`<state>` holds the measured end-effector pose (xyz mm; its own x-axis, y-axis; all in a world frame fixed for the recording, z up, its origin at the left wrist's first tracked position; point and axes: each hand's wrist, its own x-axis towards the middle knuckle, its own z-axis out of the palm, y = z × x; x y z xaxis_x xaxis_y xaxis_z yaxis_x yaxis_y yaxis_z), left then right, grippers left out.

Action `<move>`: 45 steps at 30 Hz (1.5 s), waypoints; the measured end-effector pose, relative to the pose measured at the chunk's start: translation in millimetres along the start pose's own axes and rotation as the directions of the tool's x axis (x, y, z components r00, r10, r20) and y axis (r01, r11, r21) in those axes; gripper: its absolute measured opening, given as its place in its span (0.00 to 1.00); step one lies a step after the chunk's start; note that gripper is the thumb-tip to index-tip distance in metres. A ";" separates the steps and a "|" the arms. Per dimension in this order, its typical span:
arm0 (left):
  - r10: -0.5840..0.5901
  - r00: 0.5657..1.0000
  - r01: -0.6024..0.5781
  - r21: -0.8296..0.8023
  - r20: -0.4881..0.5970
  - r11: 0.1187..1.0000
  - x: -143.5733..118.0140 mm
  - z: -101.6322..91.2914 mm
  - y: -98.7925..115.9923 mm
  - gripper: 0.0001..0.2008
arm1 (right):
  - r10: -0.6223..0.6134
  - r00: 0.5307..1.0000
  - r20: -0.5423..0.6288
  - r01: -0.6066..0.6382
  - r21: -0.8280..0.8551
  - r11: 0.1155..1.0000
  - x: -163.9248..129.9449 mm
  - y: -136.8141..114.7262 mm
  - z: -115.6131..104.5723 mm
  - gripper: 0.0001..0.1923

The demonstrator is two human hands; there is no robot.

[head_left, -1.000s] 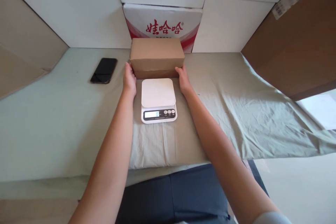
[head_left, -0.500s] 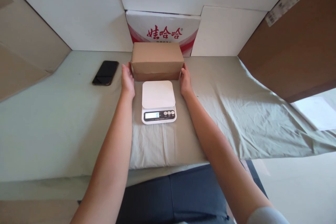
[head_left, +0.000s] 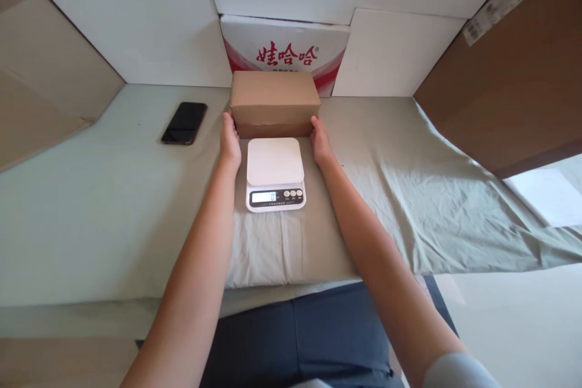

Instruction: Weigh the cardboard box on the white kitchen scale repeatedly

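A small white digital kitchen scale (head_left: 275, 173) is sitting on the grey-green cloth-covered surface (head_left: 400, 194), its platform bare and its display lit. Just behind the scale, the left hand (head_left: 230, 140) and right hand (head_left: 319, 140) are pressing flat against the two ends of a plain brown cardboard box (head_left: 274, 103), fingers extended rather than curled. The box is closed, its contents hidden. Held only by side pressure, it could slip and drop onto the scale. Left of the scale, a black smartphone (head_left: 184, 123) is lying flat.
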<state>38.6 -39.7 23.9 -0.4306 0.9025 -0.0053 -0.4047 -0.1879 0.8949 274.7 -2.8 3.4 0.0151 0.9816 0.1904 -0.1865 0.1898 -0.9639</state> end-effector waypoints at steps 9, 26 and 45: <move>0.102 0.992 -0.104 0.020 0.073 0.994 6.4 -7.0 13.4 0.29 | -0.059 0.997 0.055 0.060 -0.015 0.998 -6.9 -27.0 13.7 0.45; 0.247 0.950 -0.273 0.120 0.192 0.955 -132.4 -45.0 54.4 0.40 | -0.186 0.980 0.067 0.192 -0.100 0.976 -150.5 -87.6 0.0 0.32; 0.259 0.959 -0.277 0.178 0.118 0.944 -145.0 -51.8 29.3 0.41 | -0.160 0.986 0.037 0.163 -0.108 0.981 -157.7 -87.6 0.7 0.26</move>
<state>47.4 -196.2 27.8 -0.4220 0.8625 0.2794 -0.1195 -0.3584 0.9259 287.9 -174.3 57.9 0.0082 0.9372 0.3487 -0.0739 0.3483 -0.9345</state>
